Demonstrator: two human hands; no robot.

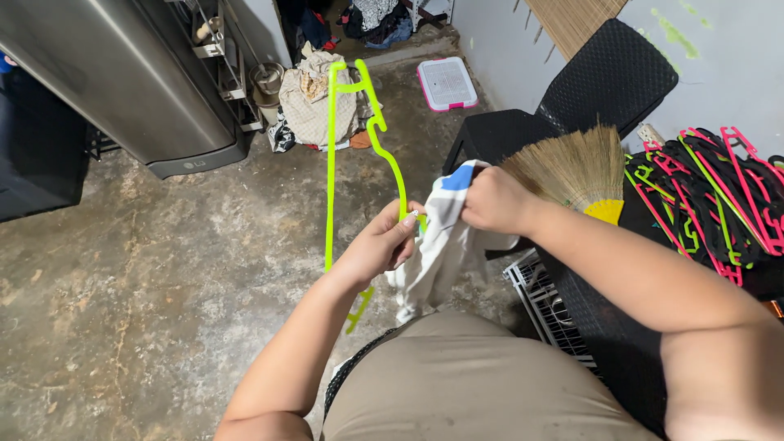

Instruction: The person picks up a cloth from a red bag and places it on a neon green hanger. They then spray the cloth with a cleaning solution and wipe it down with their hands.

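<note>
We see the left hand [384,243] pinching a thin, light, springy green hanger [331,163] at its hook end, right hand [490,200] bunching a soft, limp white cloth [433,253] just beside it.

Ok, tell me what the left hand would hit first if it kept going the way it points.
The left hand grips the green hanger and points up and right, toward the white cloth bunched in the right hand. It would likely meet that cloth first, since it is nearly touching already; depth is hard to judge.

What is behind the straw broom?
Behind the broom stands a black plastic chair against the pale wall. The broom's bristles cover part of the chair's seat, so that part cannot be seen.
</note>
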